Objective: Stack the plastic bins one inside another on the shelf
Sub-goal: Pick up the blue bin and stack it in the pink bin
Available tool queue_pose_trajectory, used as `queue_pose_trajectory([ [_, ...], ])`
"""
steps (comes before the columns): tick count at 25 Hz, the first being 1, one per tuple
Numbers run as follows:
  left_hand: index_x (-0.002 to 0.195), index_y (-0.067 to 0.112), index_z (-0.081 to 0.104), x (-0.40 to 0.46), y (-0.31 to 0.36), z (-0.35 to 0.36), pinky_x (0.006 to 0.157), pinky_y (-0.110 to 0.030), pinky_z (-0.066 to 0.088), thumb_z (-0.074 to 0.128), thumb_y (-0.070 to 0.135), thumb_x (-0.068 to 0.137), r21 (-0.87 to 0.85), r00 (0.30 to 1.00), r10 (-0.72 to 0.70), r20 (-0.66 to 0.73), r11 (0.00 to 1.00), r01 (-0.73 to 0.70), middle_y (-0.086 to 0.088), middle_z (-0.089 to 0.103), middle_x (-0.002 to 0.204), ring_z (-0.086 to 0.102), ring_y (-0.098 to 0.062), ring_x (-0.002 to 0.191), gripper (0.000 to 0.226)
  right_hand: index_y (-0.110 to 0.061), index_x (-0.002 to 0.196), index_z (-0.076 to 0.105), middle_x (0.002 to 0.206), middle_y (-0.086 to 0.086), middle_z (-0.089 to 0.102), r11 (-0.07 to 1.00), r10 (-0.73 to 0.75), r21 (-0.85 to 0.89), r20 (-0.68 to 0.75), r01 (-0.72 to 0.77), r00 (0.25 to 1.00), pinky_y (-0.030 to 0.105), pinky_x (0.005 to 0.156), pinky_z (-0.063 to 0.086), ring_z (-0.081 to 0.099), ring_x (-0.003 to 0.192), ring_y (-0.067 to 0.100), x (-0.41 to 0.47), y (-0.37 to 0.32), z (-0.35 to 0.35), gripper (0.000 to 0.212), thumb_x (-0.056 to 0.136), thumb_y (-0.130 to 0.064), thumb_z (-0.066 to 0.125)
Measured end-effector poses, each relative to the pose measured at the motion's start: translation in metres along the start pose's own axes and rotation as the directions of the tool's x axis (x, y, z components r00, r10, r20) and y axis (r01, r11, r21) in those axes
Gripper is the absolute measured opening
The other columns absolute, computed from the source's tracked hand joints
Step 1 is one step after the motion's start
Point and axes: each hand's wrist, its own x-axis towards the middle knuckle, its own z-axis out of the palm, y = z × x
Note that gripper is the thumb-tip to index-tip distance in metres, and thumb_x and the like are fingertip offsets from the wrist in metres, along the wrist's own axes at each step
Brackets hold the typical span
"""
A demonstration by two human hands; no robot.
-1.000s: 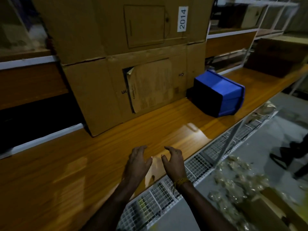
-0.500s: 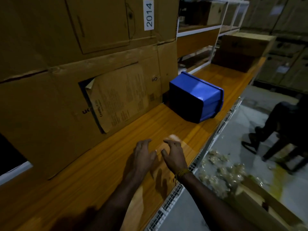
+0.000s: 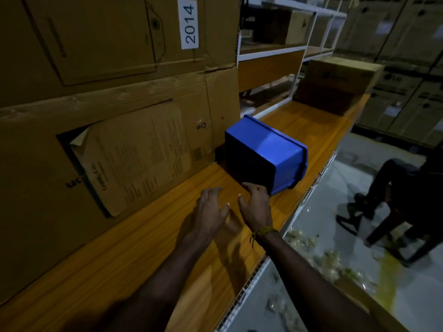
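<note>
A blue plastic bin [image 3: 271,149] lies tipped on the wooden shelf [image 3: 148,243], its dark near face turned toward me and its rim to the right. My right hand [image 3: 254,204], with a yellow thread at the wrist, has its fingertips at the bin's lower near edge, fingers spread. My left hand [image 3: 211,209] hovers just left of it over the shelf, fingers apart, holding nothing. Only this one bin is visible.
Large cardboard boxes [image 3: 107,116], one labelled 2014, line the shelf's back on the left. A smaller carton [image 3: 335,80] sits farther along the shelf. Right of the shelf edge is the floor with scattered debris and a dark chair with a seated person [image 3: 402,188].
Both hands have advanced along the shelf toward the blue bin; the right fingertips now reach its near edge. The bin itself has not moved.
</note>
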Motion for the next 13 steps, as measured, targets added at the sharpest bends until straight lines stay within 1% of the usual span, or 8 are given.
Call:
queue_pose_trajectory([
  [3,0.143,0.023,0.041,0.038,0.024,0.015,0.097,-0.039,0.045,0.055,0.030,0.095,0.009,1.000,0.003,-0.023,1.000,-0.003,-0.006,0.040,0.145,0.046,-0.025,0.128,0.050,-0.019,0.130,0.056,0.133,0.015,0.048,0.999,-0.043,-0.021,-0.040,0.042,0.998,0.049,0.100,0.046,0.050,0.121,0.036,0.057,0.010,-0.022,0.040,0.091,-0.029,0.058],
  [6,0.144,0.025,0.039,0.076,0.050,0.036,0.100,-0.038,0.045,0.053,0.030,0.096,0.030,0.999,-0.013,-0.031,0.999,0.014,-0.005,0.038,0.148,0.044,-0.023,0.131,0.050,-0.017,0.129,0.057,0.137,0.016,0.046,0.994,-0.090,-0.067,-0.077,0.085,0.993,0.053,0.100,0.043,0.046,0.125,0.039,0.108,0.026,-0.043,0.039,0.092,-0.030,0.058],
  [8,0.144,0.025,0.038,0.101,0.068,0.053,0.103,-0.038,0.043,0.052,0.030,0.097,0.052,0.999,-0.026,-0.022,0.998,0.027,-0.005,0.037,0.150,0.042,-0.024,0.134,0.050,-0.016,0.129,0.058,0.141,0.020,0.044,0.989,-0.114,-0.104,-0.096,0.104,0.989,0.055,0.104,0.039,0.042,0.131,0.042,0.138,0.039,-0.055,0.039,0.092,-0.029,0.058],
  [9,0.145,0.024,0.038,0.114,0.077,0.061,0.105,-0.039,0.042,0.052,0.029,0.097,0.060,0.999,-0.031,-0.014,0.998,0.032,-0.005,0.035,0.152,0.041,-0.025,0.136,0.050,-0.016,0.131,0.058,0.144,0.022,0.042,0.983,-0.135,-0.140,-0.095,0.121,0.986,0.056,0.108,0.035,0.039,0.135,0.043,0.151,0.045,-0.060,0.040,0.092,-0.029,0.059],
  [11,0.145,0.023,0.037,0.138,0.094,0.080,0.110,-0.039,0.037,0.051,0.027,0.097,0.070,0.999,-0.034,-0.004,0.997,0.034,-0.007,0.032,0.155,0.035,-0.026,0.141,0.051,-0.016,0.134,0.056,0.151,0.024,0.035,0.965,-0.165,-0.217,-0.082,0.144,0.983,0.057,0.116,0.022,0.027,0.144,0.043,0.175,0.057,-0.067,0.043,0.092,-0.029,0.058],
  [13,0.146,0.021,0.037,0.153,0.108,0.096,0.114,-0.037,0.031,0.052,0.024,0.096,0.065,1.000,-0.018,-0.006,0.998,0.019,-0.008,0.031,0.157,0.030,-0.024,0.145,0.052,-0.019,0.135,0.053,0.156,0.026,0.027,0.948,-0.176,-0.283,-0.084,0.146,0.981,0.056,0.120,0.009,0.015,0.149,0.043,0.193,0.068,-0.075,0.045,0.092,-0.031,0.058],
])
